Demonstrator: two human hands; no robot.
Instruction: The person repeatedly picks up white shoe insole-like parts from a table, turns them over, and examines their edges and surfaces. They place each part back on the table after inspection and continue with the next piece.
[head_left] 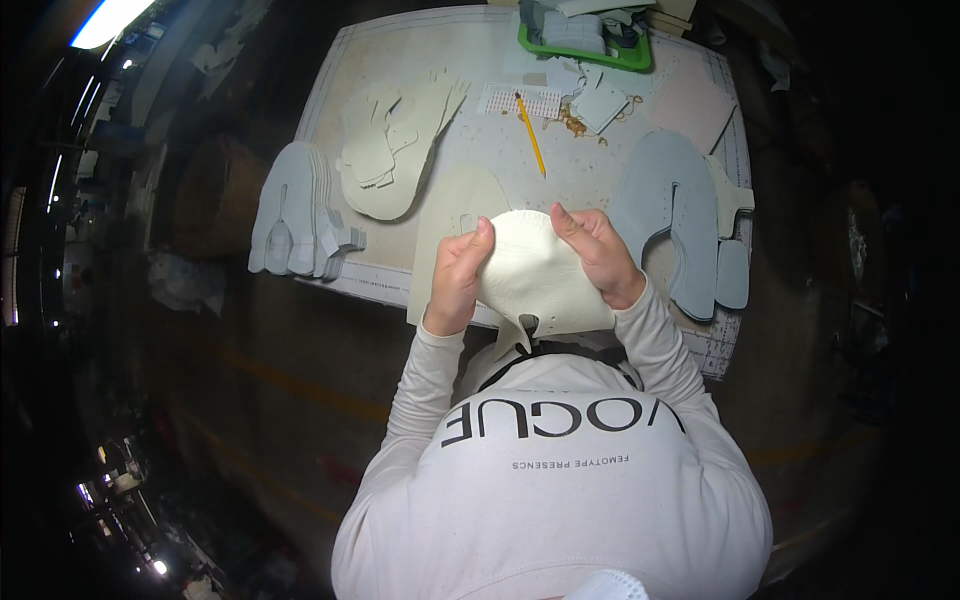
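A cream cut sheet piece (535, 270), looking like leather for a shoe upper, is held up in front of my chest at the table's near edge. Its top edge is rounded, and a small dark opening shows near its lower end. My left hand (460, 272) grips the left side, thumb on top. On the upper right side my right hand (602, 256) closes on the same piece, thumb along the edge. The fingers of both hands are mostly hidden behind it. Just beyond lies a flat pale cream sheet (480, 188), partly covered by the held piece.
Stacked pale cut pieces (288, 205) lie at the table's left, beside a cream pile (385, 150). Grey U-shaped pieces (650, 180) are on the right. Farther back are a yellow pencil (532, 140), tangled brown bands (575, 123) and a filled green tray (640, 58).
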